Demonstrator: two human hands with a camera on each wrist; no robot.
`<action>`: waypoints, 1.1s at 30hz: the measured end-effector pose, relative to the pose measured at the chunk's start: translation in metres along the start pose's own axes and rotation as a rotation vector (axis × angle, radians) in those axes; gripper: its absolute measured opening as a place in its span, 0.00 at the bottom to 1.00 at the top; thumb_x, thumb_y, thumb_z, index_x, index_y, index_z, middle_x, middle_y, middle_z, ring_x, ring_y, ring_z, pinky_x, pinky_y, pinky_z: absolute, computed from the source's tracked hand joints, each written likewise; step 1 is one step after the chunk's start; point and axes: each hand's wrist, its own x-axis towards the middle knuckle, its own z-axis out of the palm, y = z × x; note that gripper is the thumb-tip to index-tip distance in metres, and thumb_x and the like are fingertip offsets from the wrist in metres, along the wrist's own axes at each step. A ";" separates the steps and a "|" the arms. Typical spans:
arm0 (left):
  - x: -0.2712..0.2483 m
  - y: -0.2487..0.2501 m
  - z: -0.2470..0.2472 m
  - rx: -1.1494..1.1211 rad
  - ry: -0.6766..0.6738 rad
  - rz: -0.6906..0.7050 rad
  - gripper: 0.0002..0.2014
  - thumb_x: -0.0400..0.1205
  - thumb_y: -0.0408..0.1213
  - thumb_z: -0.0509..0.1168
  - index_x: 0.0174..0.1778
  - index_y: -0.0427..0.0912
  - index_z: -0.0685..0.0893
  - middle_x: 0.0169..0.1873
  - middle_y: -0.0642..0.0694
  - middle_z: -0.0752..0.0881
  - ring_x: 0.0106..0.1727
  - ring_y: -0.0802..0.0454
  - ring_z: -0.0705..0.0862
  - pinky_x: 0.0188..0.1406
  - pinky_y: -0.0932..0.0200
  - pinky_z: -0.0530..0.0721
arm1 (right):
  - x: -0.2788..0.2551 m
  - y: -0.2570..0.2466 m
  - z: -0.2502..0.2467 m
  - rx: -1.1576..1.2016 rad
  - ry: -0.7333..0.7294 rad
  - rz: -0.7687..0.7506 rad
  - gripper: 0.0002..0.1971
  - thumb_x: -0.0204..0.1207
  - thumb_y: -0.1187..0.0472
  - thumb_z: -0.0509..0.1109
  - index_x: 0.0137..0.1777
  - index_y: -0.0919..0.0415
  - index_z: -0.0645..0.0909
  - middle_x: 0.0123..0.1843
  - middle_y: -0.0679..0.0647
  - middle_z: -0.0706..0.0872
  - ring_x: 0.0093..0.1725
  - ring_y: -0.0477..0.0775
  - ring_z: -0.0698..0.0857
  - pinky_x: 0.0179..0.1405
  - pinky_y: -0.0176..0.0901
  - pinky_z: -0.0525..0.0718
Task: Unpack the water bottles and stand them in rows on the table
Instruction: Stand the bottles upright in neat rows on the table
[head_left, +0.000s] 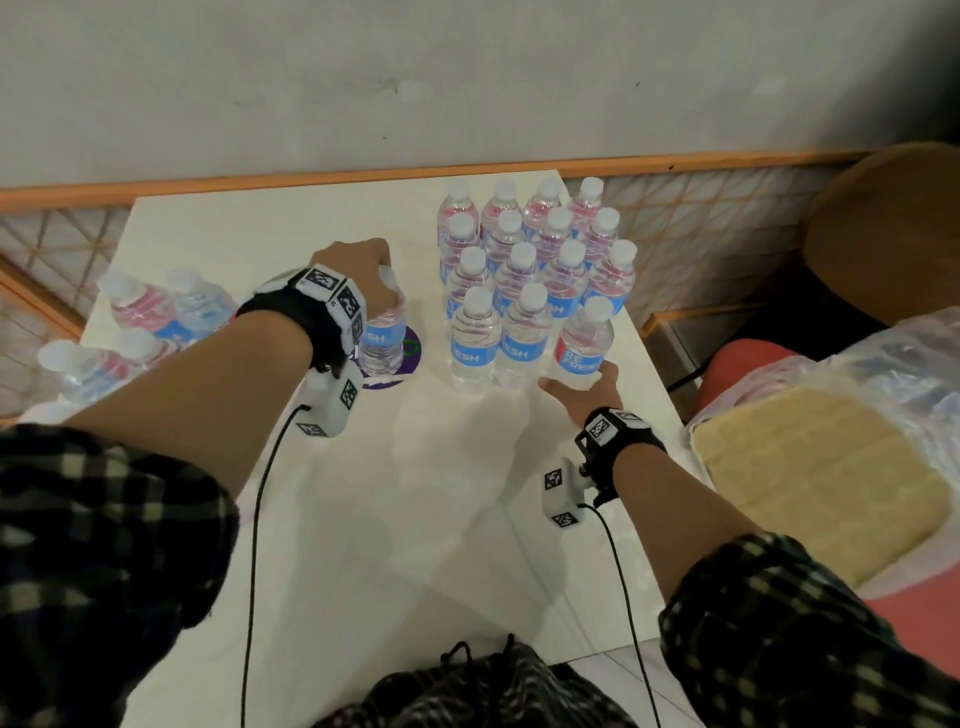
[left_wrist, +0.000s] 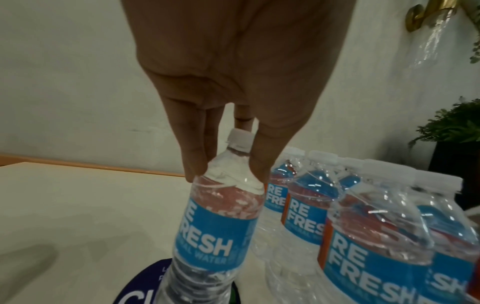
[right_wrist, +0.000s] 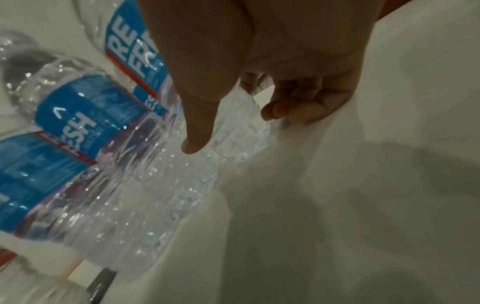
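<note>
Several clear water bottles (head_left: 524, 270) with blue labels and white caps stand in rows at the back right of the white table (head_left: 415, 519). My left hand (head_left: 384, 280) grips one bottle (head_left: 383, 338) by its shoulder, just left of the rows; in the left wrist view its fingers (left_wrist: 197, 164) pinch below the cap of that bottle (left_wrist: 218, 226). My right hand (head_left: 579, 379) cups the base of the front right bottle (head_left: 584, 338); in the right wrist view thumb and curled fingers (right_wrist: 285, 111) flank that base (right_wrist: 233, 123). More bottles (head_left: 150, 312) sit bunched at the table's left edge.
A round purple sticker (head_left: 410, 358) lies on the table under the left-hand bottle. Right of the table are a plastic-wrapped tan bundle (head_left: 821, 478), a red seat (head_left: 748, 364) and a round wooden top (head_left: 883, 234). A wall stands behind the table.
</note>
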 end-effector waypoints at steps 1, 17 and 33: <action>0.000 -0.004 -0.001 -0.008 -0.004 -0.023 0.13 0.79 0.45 0.64 0.54 0.42 0.77 0.45 0.44 0.81 0.45 0.41 0.77 0.42 0.55 0.71 | -0.001 -0.001 0.001 0.025 -0.007 0.011 0.44 0.64 0.47 0.80 0.74 0.55 0.59 0.64 0.57 0.79 0.60 0.63 0.81 0.59 0.54 0.79; -0.002 -0.035 0.005 -0.200 -0.004 -0.126 0.16 0.74 0.48 0.71 0.48 0.45 0.74 0.38 0.44 0.80 0.41 0.41 0.79 0.39 0.55 0.74 | -0.009 -0.004 0.008 0.050 0.002 -0.012 0.38 0.71 0.49 0.75 0.77 0.46 0.59 0.67 0.57 0.81 0.63 0.65 0.81 0.61 0.53 0.78; -0.009 -0.034 0.003 -0.215 -0.031 -0.104 0.17 0.73 0.49 0.73 0.47 0.46 0.75 0.43 0.43 0.83 0.43 0.40 0.82 0.42 0.52 0.80 | -0.015 -0.008 0.006 0.052 0.014 -0.016 0.37 0.73 0.48 0.73 0.78 0.45 0.57 0.69 0.58 0.79 0.65 0.66 0.79 0.61 0.54 0.77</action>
